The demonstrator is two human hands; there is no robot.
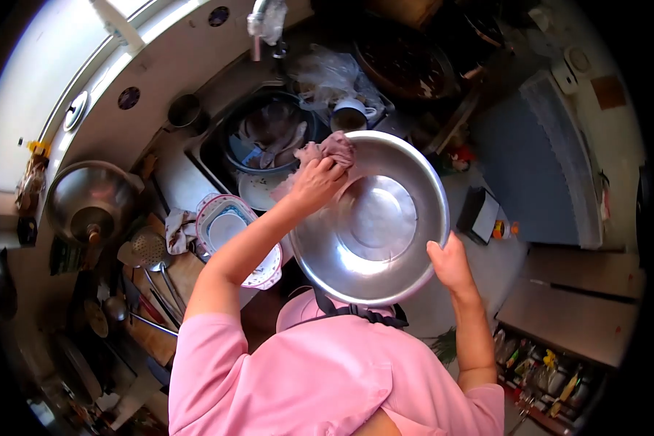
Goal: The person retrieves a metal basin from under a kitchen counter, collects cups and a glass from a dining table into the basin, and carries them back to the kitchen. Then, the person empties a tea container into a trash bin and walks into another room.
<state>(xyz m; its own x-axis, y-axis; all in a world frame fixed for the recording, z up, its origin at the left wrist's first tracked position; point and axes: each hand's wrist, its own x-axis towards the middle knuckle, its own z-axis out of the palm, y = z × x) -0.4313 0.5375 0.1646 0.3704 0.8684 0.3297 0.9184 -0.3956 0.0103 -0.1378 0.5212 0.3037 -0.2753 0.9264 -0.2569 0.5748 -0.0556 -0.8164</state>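
a big round shiny silver metal bowl (376,216) is up in front of the person, close to the chest of the pink shirt (320,363). its hollow side faces up. i cannot tell if anything under it helps hold it up.

the right grip (449,261) has the bowl by its right edge. the thumb is on top of the rim, and the other fingers are hidden. the left grip (320,183) is bunched around a crumpled dusty-pink soft cloth (330,150), and the cloth lies at the bowl's upper left rim.

the step in hand looks like wiping the bowl. the next move seems to call for the left grip to press the cloth on the metal and rub around the side, while the right grip holds the rim tight so the bowl does not tip. i cannot tell if the metal is wet.

the dark round tub (234,161) sits in the sink, just past the cloth. the white dish with a pink edge (267,276) is near the bowl's left side, so a big turn of the bowl could bump it.
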